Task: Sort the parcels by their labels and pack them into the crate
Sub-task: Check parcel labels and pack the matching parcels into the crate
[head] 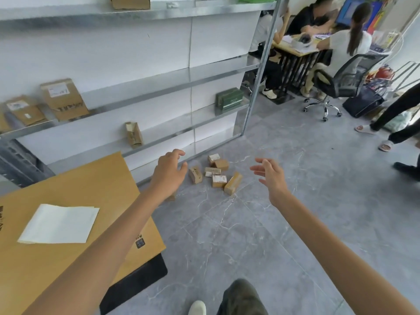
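Several small brown cardboard parcels (216, 173) lie in a loose cluster on the grey floor beside the foot of the shelving; some show white labels. My left hand (170, 170) hovers just left of the cluster with its fingers loosely curled, holding nothing. My right hand (270, 172) is stretched out to the right of the cluster, fingers spread and empty. Both hands are above the floor and apart from the parcels. A dark plastic crate (20, 164) sits at the left, partly hidden behind a large cardboard sheet.
The big cardboard sheet (75, 212) with a white paper (59, 223) covers a black object at lower left. Metal shelves (159, 87) hold brown boxes (63, 98), a small parcel (134, 134) and a green box (229, 98). People sit at a desk (295, 48) at the back right; an office chair (336, 80) and someone's legs (395, 123) are nearby.
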The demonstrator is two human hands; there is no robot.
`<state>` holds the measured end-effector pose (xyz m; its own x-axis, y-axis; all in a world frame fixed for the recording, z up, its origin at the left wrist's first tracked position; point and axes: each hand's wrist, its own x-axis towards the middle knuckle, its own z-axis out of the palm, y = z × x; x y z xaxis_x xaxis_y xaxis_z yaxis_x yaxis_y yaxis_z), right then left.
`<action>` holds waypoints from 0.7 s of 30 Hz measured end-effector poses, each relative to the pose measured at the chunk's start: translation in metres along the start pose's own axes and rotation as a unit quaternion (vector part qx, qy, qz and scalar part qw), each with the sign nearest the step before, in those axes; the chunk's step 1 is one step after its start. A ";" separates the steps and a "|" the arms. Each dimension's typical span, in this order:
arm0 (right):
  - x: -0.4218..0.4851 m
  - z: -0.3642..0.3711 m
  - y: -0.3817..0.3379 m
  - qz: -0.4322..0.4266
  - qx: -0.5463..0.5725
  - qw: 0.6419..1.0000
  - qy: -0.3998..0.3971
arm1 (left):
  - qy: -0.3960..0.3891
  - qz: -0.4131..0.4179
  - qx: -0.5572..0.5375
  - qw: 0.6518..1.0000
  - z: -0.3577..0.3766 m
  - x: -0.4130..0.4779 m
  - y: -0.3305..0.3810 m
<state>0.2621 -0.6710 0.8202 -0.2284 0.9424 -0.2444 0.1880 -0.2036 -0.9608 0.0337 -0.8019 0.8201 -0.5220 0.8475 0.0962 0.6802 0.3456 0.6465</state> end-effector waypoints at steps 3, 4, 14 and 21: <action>0.047 0.000 0.000 0.017 -0.002 1.000 -0.007 | -0.020 0.000 0.000 1.000 0.021 0.047 -0.003; 0.065 0.000 -0.001 0.025 -0.003 1.000 -0.009 | -0.023 -0.005 -0.003 1.000 0.030 0.064 -0.003; 0.269 0.007 -0.002 0.095 -0.038 0.993 -0.062 | -0.076 -0.141 -0.039 0.986 0.119 0.230 -0.021; 0.387 0.046 0.013 0.172 -0.067 0.978 -0.101 | -0.075 -0.194 -0.044 0.977 0.150 0.322 -0.065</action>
<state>0.1326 -0.3213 0.7069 -0.3104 0.7499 -0.5843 0.4078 -0.4501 -0.7944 -0.1013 -0.4909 0.6961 -0.6458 0.7113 -0.2774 0.3950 0.6222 0.6759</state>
